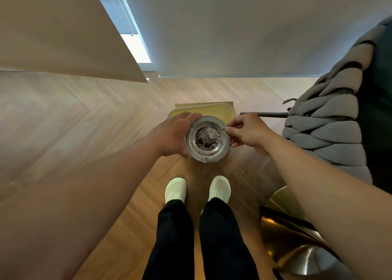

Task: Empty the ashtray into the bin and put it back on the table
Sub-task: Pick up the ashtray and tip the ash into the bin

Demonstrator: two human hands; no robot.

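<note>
Two hands carried the load between them as we stood in pale slip-on shoes (176, 189) on the herringbone wooden floor (74, 120). The round, shallow, silver metal ashtray (207, 141) was our landmark throughout: it sat level above the floor, ahead of our toes, with a dark mound of ash and butts (207, 138) heaped in its middle. Our left hand (171, 135) wrapped the left side of that ashtray, fingers curled under and round the rim. Our right hand (247, 132) pinched the right rim between thumb and fingertips, closed on the metal. Just beyond the ashtray, and partly hidden by it, stood the yellowish rectangular bin (222, 109) with its mouth open. Right of the ashtray hung a grey ribbed knitted throw (331, 118) over a seat; a brass-coloured metal base (297, 241) lay nearer us on that side.

We judged the tipping not yet begun. To do it well, we should have moved the ashtray fully over the bin's opening, lowered it close, then tilted slowly away from us, so loose ash neither drifted nor missed.
</note>
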